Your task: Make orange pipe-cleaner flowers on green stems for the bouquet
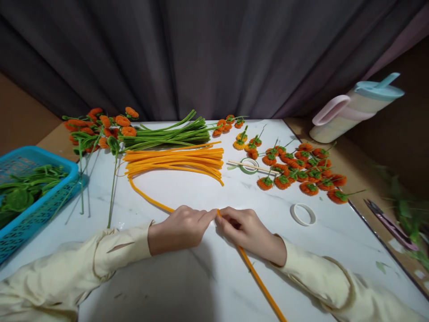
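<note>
My left hand and my right hand meet at the middle of the white table, fingertips almost touching. Both pinch an orange pipe cleaner; one length runs from my left hand up and left toward the orange bundle, the other slants down to the bottom edge from under my right hand. Beyond my hands lies the bundle of orange pipe cleaners, with a bundle of green ones behind it. The exact spot between my fingertips is mostly covered.
A blue basket of green leaves stands at left, near stemmed orange flowers. Orange flower heads spread at right, by a tape roll with a stick and a white ring. Beyond the table are a tumbler and pink-handled cutters.
</note>
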{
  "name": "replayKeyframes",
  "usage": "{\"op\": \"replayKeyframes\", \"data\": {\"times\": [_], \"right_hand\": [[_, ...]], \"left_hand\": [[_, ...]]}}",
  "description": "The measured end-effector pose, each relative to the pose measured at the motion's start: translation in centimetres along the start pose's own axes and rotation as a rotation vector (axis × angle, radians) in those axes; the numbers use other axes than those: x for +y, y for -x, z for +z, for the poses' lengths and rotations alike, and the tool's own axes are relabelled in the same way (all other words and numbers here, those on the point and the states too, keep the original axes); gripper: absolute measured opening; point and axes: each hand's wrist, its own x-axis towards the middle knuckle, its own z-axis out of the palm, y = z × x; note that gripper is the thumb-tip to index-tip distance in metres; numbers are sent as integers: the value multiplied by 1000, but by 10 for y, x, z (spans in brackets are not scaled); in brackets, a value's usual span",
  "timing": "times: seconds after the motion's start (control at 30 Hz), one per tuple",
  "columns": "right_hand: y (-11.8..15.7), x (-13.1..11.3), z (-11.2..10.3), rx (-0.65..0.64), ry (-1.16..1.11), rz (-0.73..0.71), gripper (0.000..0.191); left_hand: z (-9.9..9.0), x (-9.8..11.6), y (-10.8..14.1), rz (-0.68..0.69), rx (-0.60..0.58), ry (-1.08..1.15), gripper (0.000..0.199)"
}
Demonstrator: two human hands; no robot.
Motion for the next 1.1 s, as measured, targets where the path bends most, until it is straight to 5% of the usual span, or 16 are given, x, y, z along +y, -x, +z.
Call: {"op": "replayKeyframes", "data": {"times": [0.6, 0.83, 1.1], "right_hand": [[0, 1, -1, -70, 48, -37, 23], [-1, -2, -5, -135, 56, -53, 24], [-1, 0, -5, -157, 110, -169, 32]], "left_hand": [[-7, 6, -1, 42, -71, -78, 31], [-24, -1, -6, 40, -316, 53, 22], [-37, -9, -11, 95, -339, 132, 17]]}}
